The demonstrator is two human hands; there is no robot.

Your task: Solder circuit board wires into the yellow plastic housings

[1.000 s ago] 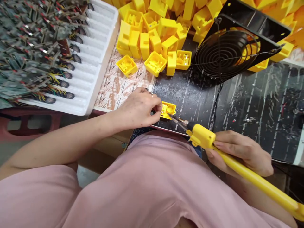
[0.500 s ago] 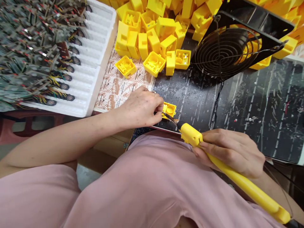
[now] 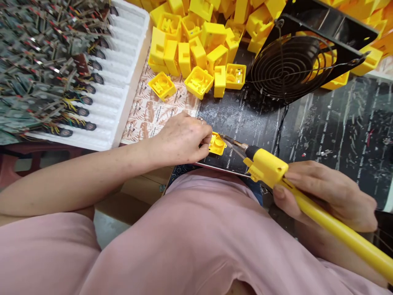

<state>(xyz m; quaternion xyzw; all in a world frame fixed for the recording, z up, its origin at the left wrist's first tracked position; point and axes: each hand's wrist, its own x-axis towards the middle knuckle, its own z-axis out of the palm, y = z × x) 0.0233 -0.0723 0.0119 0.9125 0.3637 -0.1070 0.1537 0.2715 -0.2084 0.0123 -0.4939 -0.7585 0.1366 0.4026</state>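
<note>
2 hands are in view at the black surface (image 3: 258, 119). Left hand (image 3: 184, 141): fingers curled, thumb and forefinger at the left side of the yellow housing (image 3: 217, 144) (whether they pinch it cannot be told). Right hand (image 3: 334, 194): grasping the yellow tool (image 3: 268, 166), metal tip angled to the housing's right side; contact unconfirmed. The housing sits open side up near the surface's near left corner. Farther back, yellow casings (image 3: 199, 82) lie grouped left of the black fan (image 3: 287, 71). White foam tray (image 3: 127, 61), well left, carries circuit boards (image 3: 37, 73).
</note>
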